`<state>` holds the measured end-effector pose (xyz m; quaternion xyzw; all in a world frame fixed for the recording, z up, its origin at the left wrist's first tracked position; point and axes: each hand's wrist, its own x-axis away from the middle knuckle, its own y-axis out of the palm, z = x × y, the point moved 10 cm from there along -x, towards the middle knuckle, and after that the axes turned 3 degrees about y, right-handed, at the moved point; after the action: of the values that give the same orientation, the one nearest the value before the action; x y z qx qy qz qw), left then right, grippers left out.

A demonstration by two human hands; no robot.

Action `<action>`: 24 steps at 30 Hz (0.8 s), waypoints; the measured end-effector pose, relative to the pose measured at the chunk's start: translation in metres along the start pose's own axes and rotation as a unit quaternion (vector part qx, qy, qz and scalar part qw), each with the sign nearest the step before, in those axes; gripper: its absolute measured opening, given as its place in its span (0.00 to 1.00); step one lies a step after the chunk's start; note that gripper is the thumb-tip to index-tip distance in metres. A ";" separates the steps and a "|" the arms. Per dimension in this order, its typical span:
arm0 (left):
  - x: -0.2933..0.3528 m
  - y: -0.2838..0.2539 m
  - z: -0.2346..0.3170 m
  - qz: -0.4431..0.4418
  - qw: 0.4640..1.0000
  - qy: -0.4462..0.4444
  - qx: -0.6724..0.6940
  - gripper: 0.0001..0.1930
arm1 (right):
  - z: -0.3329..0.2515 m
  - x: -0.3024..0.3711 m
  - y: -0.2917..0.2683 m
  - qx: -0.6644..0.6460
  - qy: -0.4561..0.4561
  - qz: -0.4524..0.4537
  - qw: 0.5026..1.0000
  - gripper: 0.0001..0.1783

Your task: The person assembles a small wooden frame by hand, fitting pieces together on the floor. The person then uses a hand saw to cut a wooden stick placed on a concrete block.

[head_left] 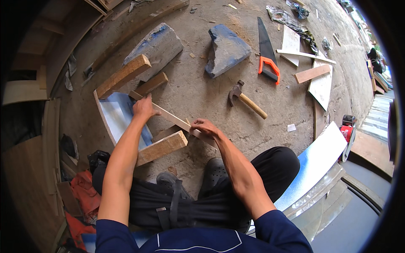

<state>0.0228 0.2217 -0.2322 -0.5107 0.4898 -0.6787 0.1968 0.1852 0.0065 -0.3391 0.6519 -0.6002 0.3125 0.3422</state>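
Observation:
A thin wooden strip slants across a small wooden frame on the floor. My left hand is closed on the strip near its far left end, thumb along its side. Further along, toward the lower right end, my right hand pinches the same strip. The frame has a board with a white and blue face, a thick upper block and a thick lower block. A shorter block juts out beside the strip's far end. My fingertips partly hide the strip.
Ahead lie two broken concrete chunks, a claw hammer and a handsaw with an orange handle. White board offcuts are at right, near a red power tool. Wooden panels stand at left.

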 end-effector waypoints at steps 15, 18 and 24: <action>-0.004 0.000 0.002 -0.012 1.000 0.002 -0.001 0.55 | 0.014 -0.031 0.007 -0.083 -0.080 -0.040 0.992 0.15; -0.005 0.002 0.004 -0.026 1.000 -0.006 -0.008 0.55 | 0.016 -0.035 0.011 -0.089 -0.090 -0.061 0.990 0.14; -0.005 0.006 0.001 -0.035 0.999 -0.016 -0.002 0.54 | 0.014 -0.035 0.014 -0.096 -0.099 -0.072 0.988 0.12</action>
<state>0.0243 0.2222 -0.2393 -0.5384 0.4701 -0.6759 0.1795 0.1684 0.0146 -0.3748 0.6849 -0.6103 0.1618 0.3637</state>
